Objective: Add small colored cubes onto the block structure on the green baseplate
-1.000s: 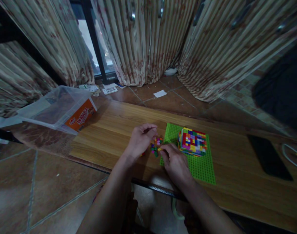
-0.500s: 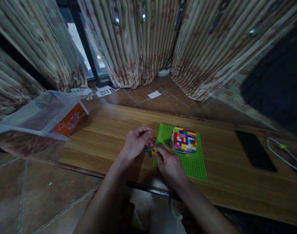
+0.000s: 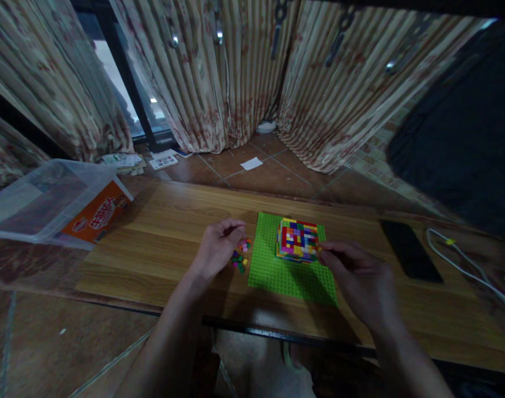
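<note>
Brick block (image 3: 298, 240), one: multicoloured, low and boxy, standing between the two hands, nearer the right. Probably light, stiff and smooth; whole, it should bear a firm grip, though single pieces might pop off at the edges. Best held by two opposite side walls, low down.

Green baseplate (image 3: 273, 282), one: studded, flat, under the block; thin, likely slightly flexible, best lifted by its rim.

Right hand (image 3: 362, 279), one: thumb and forefinger drawn together at the block's near right edge (whether a small piece sits between them is too small to tell).

Left hand (image 3: 217, 246), one: fingers loosely curled beside the loose bricks; whether anything is inside cannot be told.

Loose bricks (image 3: 238, 261), two small clusters: orange and pink by the left fingertips, green, purple and yellow just nearer the wearer; too small for a sure piece count.

Wooden tabletop (image 3: 153, 237), one: beneath all the above.

Dark flat slab (image 3: 410, 250), one, perhaps a phone: beyond the right hand, to its right. White cable (image 3: 468, 266), one: farther right again.

Clear plastic bin (image 3: 49, 207), one, with one orange label (image 3: 95, 215): well left of the left hand.
</note>
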The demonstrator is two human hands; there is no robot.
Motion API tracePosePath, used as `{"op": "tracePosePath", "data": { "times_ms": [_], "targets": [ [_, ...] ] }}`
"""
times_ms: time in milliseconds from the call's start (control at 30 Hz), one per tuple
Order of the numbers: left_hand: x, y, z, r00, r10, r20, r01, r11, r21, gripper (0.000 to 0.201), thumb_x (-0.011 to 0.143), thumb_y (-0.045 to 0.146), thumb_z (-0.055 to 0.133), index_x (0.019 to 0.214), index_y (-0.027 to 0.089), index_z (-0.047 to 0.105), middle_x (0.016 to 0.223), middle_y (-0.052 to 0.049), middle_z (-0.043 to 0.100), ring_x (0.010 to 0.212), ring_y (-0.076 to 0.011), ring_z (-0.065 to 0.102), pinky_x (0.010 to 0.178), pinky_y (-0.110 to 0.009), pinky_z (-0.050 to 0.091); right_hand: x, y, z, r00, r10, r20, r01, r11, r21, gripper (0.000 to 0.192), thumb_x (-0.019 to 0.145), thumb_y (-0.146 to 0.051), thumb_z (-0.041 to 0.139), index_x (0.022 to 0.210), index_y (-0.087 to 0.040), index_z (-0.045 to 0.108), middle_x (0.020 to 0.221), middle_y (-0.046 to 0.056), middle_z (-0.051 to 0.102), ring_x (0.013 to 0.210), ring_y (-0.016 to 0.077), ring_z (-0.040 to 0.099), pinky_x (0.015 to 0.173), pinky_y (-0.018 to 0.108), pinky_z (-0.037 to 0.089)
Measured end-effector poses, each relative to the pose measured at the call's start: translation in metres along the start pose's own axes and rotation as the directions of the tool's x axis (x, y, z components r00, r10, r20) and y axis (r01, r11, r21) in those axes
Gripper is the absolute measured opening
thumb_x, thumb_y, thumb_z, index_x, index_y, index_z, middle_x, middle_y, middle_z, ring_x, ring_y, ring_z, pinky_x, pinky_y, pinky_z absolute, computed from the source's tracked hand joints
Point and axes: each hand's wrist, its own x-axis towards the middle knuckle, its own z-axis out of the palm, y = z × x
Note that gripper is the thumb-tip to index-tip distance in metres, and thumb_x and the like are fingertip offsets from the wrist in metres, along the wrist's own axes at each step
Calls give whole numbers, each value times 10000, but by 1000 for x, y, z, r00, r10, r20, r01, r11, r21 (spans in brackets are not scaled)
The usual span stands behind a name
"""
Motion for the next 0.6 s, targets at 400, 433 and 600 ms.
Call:
{"op": "tracePosePath", "data": {
  "times_ms": [400, 433, 600],
  "targets": [
    [1, -9, 19, 991, 5, 136, -13, 998, 58, 199, 750, 329, 678, 848, 165, 734, 732, -9, 678, 634, -117, 587, 632, -235, 470, 7, 22, -12, 969, 230, 91, -219, 969, -118, 255, 780, -420, 680, 865, -188, 744, 772, 38, 741, 681, 190, 673, 620, 293, 507],
    [0, -10, 21, 987, 8, 161, -20, 997, 73, 204, 758, 333, 675, 856, 164, 734, 747, -11, 678, 647, -118, 585, 642, -236, 468, 8, 22, -12, 966, 240, 95, -228, 966, -121, 254, 777, -417, 681, 865, -188, 746, 768, 36, 741, 682, 189, 671, 617, 291, 502],
    [-1, -19, 31, 973, 31, 229, -55, 994, 98, 205, 772, 331, 664, 884, 170, 723, 674, 5, 625, 624, -125, 556, 602, -231, 433, 9, 25, -10, 963, 249, 106, -237, 965, -114, 277, 768, -428, 690, 870, -179, 756, 738, 37, 735, 657, 186, 659, 604, 292, 491]
  ]
}}
